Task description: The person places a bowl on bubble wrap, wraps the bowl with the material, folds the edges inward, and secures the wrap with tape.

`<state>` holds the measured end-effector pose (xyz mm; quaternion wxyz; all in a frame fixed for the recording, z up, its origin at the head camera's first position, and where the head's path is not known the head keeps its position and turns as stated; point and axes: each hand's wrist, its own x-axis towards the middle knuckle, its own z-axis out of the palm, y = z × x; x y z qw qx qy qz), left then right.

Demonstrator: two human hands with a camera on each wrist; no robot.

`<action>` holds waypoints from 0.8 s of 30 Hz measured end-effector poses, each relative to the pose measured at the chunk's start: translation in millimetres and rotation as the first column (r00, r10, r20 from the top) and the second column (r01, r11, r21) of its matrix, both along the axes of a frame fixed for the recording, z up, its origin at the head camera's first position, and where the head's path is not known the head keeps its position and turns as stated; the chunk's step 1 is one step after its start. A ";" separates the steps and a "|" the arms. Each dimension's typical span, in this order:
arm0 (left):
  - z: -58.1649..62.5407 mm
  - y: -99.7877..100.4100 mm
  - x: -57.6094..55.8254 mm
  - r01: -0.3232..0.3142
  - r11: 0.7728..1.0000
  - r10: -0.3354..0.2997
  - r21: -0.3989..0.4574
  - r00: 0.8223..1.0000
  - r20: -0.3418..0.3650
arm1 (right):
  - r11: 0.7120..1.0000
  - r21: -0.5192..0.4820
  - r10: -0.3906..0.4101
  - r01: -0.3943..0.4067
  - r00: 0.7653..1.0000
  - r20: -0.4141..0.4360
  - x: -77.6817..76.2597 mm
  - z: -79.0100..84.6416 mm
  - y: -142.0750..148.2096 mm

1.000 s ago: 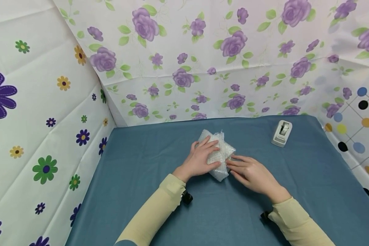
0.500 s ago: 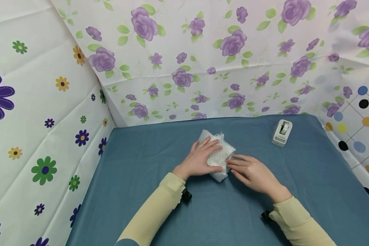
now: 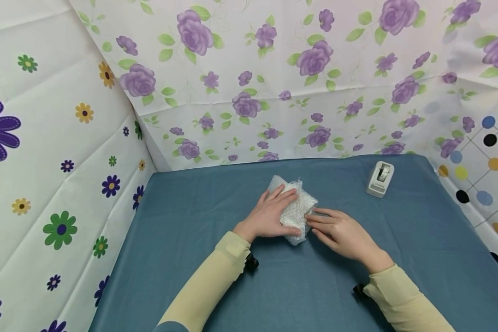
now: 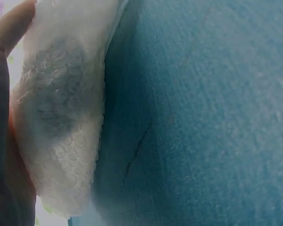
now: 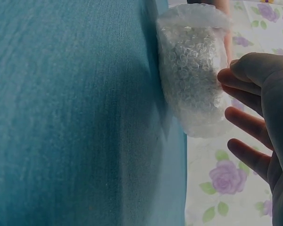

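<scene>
A bundle of bubble wrap (image 3: 295, 211) lies on the blue cloth in the head view; something darker shows dimly inside it, too blurred to name. My left hand (image 3: 269, 216) rests on the bundle's left side, its fingers spread over the top and the thumb along the near part. At the right edge, my right hand (image 3: 342, 235) touches the wrap with extended fingertips. The right wrist view has these fingers (image 5: 247, 123) fairly straight and spread beside the bubble wrap (image 5: 191, 70). In the left wrist view the wrap (image 4: 61, 103) stands close against the left palm.
A white tape dispenser (image 3: 380, 180) stands at the back right of the blue-covered table (image 3: 191, 207). Patterned sheets hang along the back (image 3: 249, 78) and both sides. Dark wrist cameras sit under both sleeves.
My left thumb has slid slightly toward the near end of the bubble wrap. The bundle and my right hand have hardly moved.
</scene>
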<state>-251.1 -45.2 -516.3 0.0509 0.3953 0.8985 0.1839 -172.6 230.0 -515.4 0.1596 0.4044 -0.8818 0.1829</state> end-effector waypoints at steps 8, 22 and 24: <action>0.3 0.0 0.4 0.000 1.000 0.000 -0.004 1.000 -0.017 | 1.000 0.003 0.000 0.000 1.000 0.012 -1.7 -1.6 0.7; -1.0 0.7 1.4 0.002 1.000 -0.002 -0.005 1.000 -0.023 | 0.755 -0.379 -0.378 0.535 0.827 0.416 -15.3 -2.3 41.3; -0.3 0.7 1.6 0.005 1.000 -0.005 -0.008 1.000 -0.021 | 0.638 -0.415 -0.403 0.649 0.741 0.538 -19.0 -0.3 50.6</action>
